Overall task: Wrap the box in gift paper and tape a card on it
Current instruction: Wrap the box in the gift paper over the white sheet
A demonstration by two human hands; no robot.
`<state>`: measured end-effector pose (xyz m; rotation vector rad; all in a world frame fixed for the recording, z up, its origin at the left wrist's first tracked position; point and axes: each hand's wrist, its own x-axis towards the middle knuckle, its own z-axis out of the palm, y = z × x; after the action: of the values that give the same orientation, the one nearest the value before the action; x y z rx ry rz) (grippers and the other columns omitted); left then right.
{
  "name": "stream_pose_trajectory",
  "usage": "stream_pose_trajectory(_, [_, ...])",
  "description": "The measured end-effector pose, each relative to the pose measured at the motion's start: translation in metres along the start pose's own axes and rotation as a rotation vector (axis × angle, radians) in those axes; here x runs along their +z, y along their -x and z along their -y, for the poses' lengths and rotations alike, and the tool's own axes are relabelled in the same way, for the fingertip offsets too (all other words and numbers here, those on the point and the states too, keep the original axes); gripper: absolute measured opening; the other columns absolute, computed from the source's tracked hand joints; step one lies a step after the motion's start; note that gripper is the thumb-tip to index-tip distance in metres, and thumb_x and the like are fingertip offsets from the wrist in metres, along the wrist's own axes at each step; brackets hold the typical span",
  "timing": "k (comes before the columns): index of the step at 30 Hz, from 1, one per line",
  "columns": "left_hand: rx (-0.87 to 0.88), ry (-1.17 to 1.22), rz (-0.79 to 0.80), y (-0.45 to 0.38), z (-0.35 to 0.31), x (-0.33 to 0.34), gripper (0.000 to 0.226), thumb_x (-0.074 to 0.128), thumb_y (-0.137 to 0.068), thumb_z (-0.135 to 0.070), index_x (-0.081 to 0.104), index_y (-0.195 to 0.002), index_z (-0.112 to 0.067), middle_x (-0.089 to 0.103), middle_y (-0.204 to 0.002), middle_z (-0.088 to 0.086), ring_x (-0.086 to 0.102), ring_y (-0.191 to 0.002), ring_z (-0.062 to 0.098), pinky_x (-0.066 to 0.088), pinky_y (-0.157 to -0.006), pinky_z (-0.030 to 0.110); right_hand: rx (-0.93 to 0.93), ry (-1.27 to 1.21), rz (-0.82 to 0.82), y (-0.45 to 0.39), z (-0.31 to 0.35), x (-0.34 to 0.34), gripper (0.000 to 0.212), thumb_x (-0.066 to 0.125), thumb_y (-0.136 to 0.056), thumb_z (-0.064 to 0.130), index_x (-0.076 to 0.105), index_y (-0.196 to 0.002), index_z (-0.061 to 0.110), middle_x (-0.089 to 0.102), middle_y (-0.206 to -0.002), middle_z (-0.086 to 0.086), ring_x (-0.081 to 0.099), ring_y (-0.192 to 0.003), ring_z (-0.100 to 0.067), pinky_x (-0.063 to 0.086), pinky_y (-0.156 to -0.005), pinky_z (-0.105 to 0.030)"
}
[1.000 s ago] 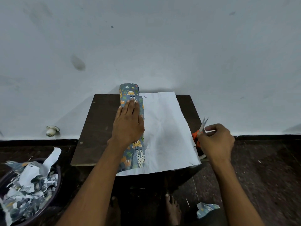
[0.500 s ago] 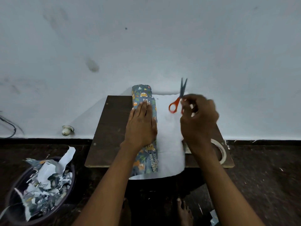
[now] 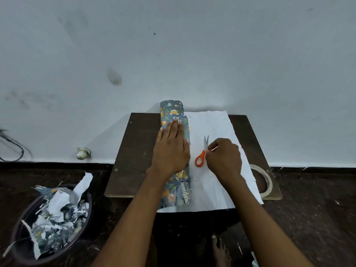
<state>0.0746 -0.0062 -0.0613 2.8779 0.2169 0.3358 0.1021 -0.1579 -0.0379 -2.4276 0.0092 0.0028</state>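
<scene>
Already folded over the long box [image 3: 174, 151]: patterned blue gift paper [image 3: 210, 132], printed side up along the left, white underside spread out to the right across the small dark wooden table [image 3: 134, 151]. Lying lengthwise, that box, far end poking past the table's back edge, near end overhanging the front. Pressed flat on top, left hand [image 3: 170, 153], fingers straight and close together, pinning the wrap. Just to its right, right hand [image 3: 223, 160], fingers curled at the orange-handled scissors [image 3: 202, 153], which rest on the white sheet with blades pointing away; whether gripping the handle or merely touching it, cannot tell, since the knuckles hide the contact. Something thin and pale sticking out beside the fingertips, too small to name. Roll of clear tape [image 3: 268, 183] at the table's right front corner, partly under the sheet's edge. Round dark bin of torn paper scraps [image 3: 54, 224] on the floor to the left.

Risks from here, as judged: slackening the left palm would likely let the fold spring open and loosen the wrap. Cutting with the sheet crumpled could give a ragged or skewed edge, or leave too short a flap to meet the seam. Overhang at both ends leaves the parcel prone to tipping if pressed off-centre. Tape well apart from both hands, so reaching for it means freeing one.
</scene>
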Motion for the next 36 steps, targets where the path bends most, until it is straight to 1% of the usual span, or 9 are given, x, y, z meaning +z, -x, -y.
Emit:
stream_pose_trajectory(3, [0.001,-0.005,0.014,0.000,-0.001,0.000,0.085,-0.003,-0.088,-0.047,0.024,-0.159,-0.008,0.020,-0.168,0.009,0.014,-0.156,0.023,0.006,-0.125,0.041,-0.020,0.051,0.043,-0.001,-0.002,0.001,0.006,0.073,-0.090,0.014,0.075,-0.095,0.013,0.074,-0.093,-0.005,0.062,-0.075,-0.013,0.050,-0.072,-0.027])
stream_pose_trajectory(8, [-0.005,0.003,0.019,0.000,0.000,0.000,0.086,-0.004,-0.087,-0.047,0.023,-0.160,-0.009,0.019,-0.168,0.009,0.013,-0.156,0.022,0.004,-0.125,0.040,-0.136,0.171,-0.037,0.010,0.003,0.000,0.017,0.074,-0.085,0.014,0.069,-0.100,0.008,0.064,-0.103,-0.010,0.059,-0.099,-0.024,0.048,-0.077,-0.031])
stream_pose_trajectory(12, [0.001,0.016,0.025,0.000,-0.001,-0.001,0.087,-0.005,-0.086,-0.047,0.021,-0.160,-0.008,0.018,-0.168,0.009,0.012,-0.156,0.022,0.004,-0.125,0.041,-0.107,0.186,0.047,0.015,0.009,0.003,0.019,0.069,-0.084,0.020,0.053,-0.084,0.010,0.058,-0.086,-0.007,0.060,-0.090,-0.028,0.038,-0.068,-0.028])
stream_pose_trajectory(16, [0.001,0.027,0.033,0.000,0.001,-0.002,0.089,-0.006,-0.085,-0.048,0.020,-0.160,-0.009,0.015,-0.169,0.008,0.010,-0.156,0.021,0.003,-0.125,0.040,-0.066,0.192,0.115,0.015,0.011,0.007,0.017,0.066,-0.079,0.013,0.050,-0.083,0.010,0.057,-0.083,-0.008,0.063,-0.089,-0.030,0.039,-0.066,-0.028])
stream_pose_trajectory(20, [-0.003,0.037,0.046,0.000,-0.001,-0.003,0.091,-0.007,-0.083,-0.049,0.018,-0.161,-0.009,0.014,-0.169,0.007,0.007,-0.157,0.020,0.001,-0.125,0.039,-0.039,0.244,0.187,0.013,0.018,0.000,0.029,0.074,-0.075,0.016,0.050,-0.088,0.011,0.056,-0.089,-0.006,0.063,-0.089,-0.026,0.044,-0.070,-0.026])
stream_pose_trajectory(23, [0.002,0.036,0.044,0.000,-0.001,-0.003,0.091,-0.008,-0.083,-0.049,0.016,-0.161,-0.009,0.012,-0.170,0.007,0.006,-0.157,0.019,0.001,-0.125,0.039,-0.013,0.286,0.238,0.009,0.023,-0.009,0.033,0.077,-0.072,0.016,0.044,-0.076,0.013,0.051,-0.082,-0.002,0.059,-0.079,-0.022,0.041,-0.064,-0.025])
stream_pose_trajectory(27, [0.005,0.058,0.068,-0.001,0.001,-0.006,0.094,-0.010,-0.080,-0.051,0.011,-0.162,-0.010,0.007,-0.170,0.006,0.002,-0.157,0.019,-0.001,-0.125,0.038,0.031,0.255,0.225,0.007,0.022,-0.016,0.039,0.082,-0.069,0.018,0.044,-0.073,0.015,0.050,-0.075,-0.001,0.046,-0.062,-0.013,0.033,-0.051,-0.022])
stream_pose_trajectory(32, [0.006,0.081,0.105,-0.004,0.004,-0.006,0.094,-0.011,-0.079,-0.053,0.007,-0.162,-0.012,0.002,-0.171,0.003,-0.003,-0.157,0.017,-0.002,-0.125,0.039,0.017,0.237,0.200,0.008,0.018,-0.014,0.035,0.078,-0.072,0.020,0.044,-0.072,0.015,0.051,-0.073,-0.001,0.045,-0.060,-0.012,0.031,-0.051,-0.021])
stream_pose_trajectory(36, [0.000,0.082,0.120,-0.005,0.005,-0.004,0.083,-0.002,-0.089,-0.051,0.008,-0.162,-0.013,0.002,-0.171,0.003,-0.003,-0.157,0.017,-0.003,-0.125,0.040,0.028,0.232,0.226,0.010,0.011,-0.012,0.037,0.080,-0.076,0.022,0.044,-0.072,0.017,0.053,-0.075,-0.002,0.048,-0.062,-0.013,0.029,-0.050,-0.021])
